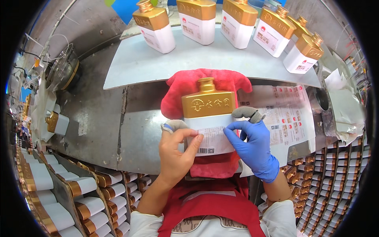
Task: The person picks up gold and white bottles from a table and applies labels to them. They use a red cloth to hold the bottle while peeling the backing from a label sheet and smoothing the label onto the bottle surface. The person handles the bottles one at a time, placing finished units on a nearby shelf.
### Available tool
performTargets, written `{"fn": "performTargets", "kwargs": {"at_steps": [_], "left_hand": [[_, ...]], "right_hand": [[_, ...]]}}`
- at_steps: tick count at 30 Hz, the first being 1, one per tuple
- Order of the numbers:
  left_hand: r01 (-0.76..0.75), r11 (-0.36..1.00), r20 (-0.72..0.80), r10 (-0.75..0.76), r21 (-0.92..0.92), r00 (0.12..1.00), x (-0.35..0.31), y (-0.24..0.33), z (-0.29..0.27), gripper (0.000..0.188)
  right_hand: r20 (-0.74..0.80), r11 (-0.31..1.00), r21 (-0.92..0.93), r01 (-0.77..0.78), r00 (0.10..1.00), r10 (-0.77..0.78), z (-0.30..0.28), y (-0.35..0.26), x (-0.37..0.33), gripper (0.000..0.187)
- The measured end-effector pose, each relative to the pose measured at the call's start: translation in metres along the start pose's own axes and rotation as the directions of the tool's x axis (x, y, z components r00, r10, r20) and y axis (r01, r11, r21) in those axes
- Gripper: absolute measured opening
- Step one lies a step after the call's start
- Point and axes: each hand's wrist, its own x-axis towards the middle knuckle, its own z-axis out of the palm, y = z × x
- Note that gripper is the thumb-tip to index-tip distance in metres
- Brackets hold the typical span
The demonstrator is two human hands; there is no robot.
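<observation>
Both hands press one label onto one gold-topped white bottle lying on a red cloth: the bare left hand with fingers flat, the blue-gloved right hand pinching its edge. Six bottles line the table's far edge, bare surface between. Crates of bottles flank both sides.

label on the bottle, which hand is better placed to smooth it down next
Probably the left hand: its fingers already lie flat on the white label of the gold-topped bottle. The right hand, in a blue glove, pinches the label's right edge, so it seems busy keeping it in place.
</observation>
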Motion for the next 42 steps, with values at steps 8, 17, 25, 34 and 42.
{"fn": "performTargets", "kwargs": {"at_steps": [8,17,25,34,42], "left_hand": [[0.049,0.999,-0.064,-0.049,-0.012,0.997,0.007,-0.006,0.006,0.013],[0.119,0.974,-0.057,-0.133,-0.193,0.99,0.007,-0.016,0.01,0.018],[-0.073,0.991,-0.1,0.062,-0.11,0.993,-0.009,-0.03,0.012,0.041],[-0.228,0.856,0.158,0.173,0.464,0.972,0.009,0.01,0.022,0.062],[-0.252,0.754,0.185,0.174,0.607,0.967,0.008,0.011,0.033,0.061]], "right_hand": [[0.001,0.988,-0.132,0.076,0.997,-0.076,0.001,0.006,0.012,0.009],[-0.022,0.998,-0.06,0.028,0.999,-0.03,0.0,0.013,0.015,0.017],[0.18,0.862,0.27,-0.429,0.902,0.393,-0.01,0.025,-0.003,0.068],[0.283,0.882,0.141,-0.449,0.872,0.399,0.003,0.01,0.001,0.068],[0.318,0.813,0.314,-0.491,0.861,0.397,0.002,0.018,-0.002,0.067]]}}
